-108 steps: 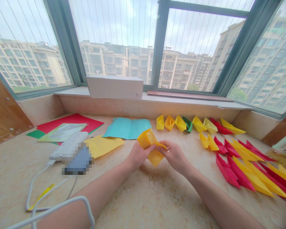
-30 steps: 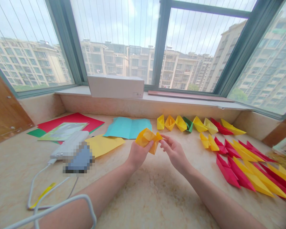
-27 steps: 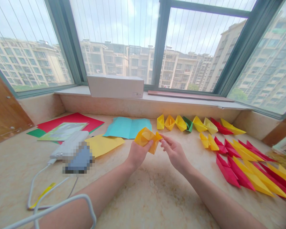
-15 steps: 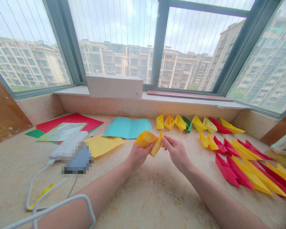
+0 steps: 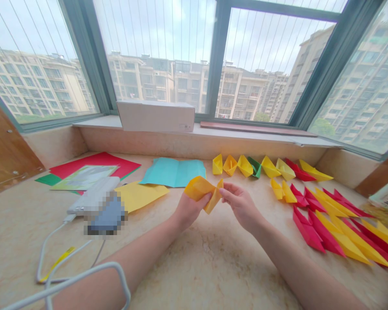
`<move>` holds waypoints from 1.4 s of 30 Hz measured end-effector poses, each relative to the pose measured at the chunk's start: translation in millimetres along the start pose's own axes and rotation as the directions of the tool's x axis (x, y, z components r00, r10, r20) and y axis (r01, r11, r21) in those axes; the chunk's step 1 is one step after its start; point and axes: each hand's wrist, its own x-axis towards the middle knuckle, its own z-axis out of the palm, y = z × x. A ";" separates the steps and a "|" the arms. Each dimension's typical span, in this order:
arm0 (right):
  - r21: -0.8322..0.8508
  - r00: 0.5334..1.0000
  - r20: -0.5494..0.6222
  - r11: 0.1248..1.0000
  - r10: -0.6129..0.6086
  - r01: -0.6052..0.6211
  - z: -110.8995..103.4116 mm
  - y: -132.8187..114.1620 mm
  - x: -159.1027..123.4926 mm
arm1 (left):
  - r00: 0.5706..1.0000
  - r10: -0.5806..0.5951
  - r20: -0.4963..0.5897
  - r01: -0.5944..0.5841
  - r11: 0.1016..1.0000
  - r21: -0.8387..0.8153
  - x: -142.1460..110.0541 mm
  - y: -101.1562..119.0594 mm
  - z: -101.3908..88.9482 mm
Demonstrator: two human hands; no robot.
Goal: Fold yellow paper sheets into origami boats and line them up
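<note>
A partly folded sheet of yellow-orange paper [image 5: 198, 188] is held up between both hands above the counter. My left hand [image 5: 191, 211] is closed on its lower left side, the thumb lying over the front. At the right edge, my right hand [image 5: 237, 199] pinches a folded flap between thumb and fingertips. Just behind the hands lies a creased turquoise sheet [image 5: 173, 172], and left of them a flat yellow sheet [image 5: 142, 196]. Small folded paper boats [image 5: 245, 166] in yellow, green and red stand in a row behind my right hand.
More red and yellow folded boats [image 5: 317, 232] cover the right side. At left lie red paper [image 5: 100, 161], a white power bank [image 5: 93, 196], a pixelated device [image 5: 108, 215] and a white cable [image 5: 84, 269]. A white box [image 5: 155, 117] rests on the window ledge.
Both hands keep their hold on the yellow-orange paper. The flap at its right edge has shifted very slightly; the whole view has moved a little too.
</note>
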 end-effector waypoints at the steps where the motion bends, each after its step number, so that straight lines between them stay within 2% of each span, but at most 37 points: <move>1: -0.002 1.000 -0.004 1.000 0.002 -0.002 0.0 0.2 0.1 | 1.000 0.003 -0.001 -0.003 1.000 0.000 0.1 -0.4 -0.1; 12: -0.016 0.996 -0.075 0.999 -0.042 0.041 -0.2 2.4 1.4 | 1.000 0.020 0.008 -0.019 1.000 -0.012 0.7 -4.8 -1.6; 19: -0.086 0.985 -0.154 0.994 -0.074 0.061 -0.2 4.0 1.7 | 0.992 -0.022 0.124 0.039 0.990 -0.137 -1.0 -4.0 -0.4; 25: -0.178 0.974 -0.192 0.980 -0.118 0.084 -1.0 8.3 1.7 | 0.985 -0.068 0.160 0.097 0.978 -0.184 -2.6 -4.5 4.0; 32: -0.118 0.990 -0.132 0.992 -0.054 0.038 -0.1 2.1 0.4 | 0.988 -0.077 0.132 0.097 0.984 -0.149 1.4 -12.3 1.0; 42: -0.107 0.995 -0.098 0.994 -0.005 -0.005 -1.2 -1.8 -0.7 | 0.980 -0.082 0.180 0.105 0.987 -0.121 3.0 -14.9 -0.9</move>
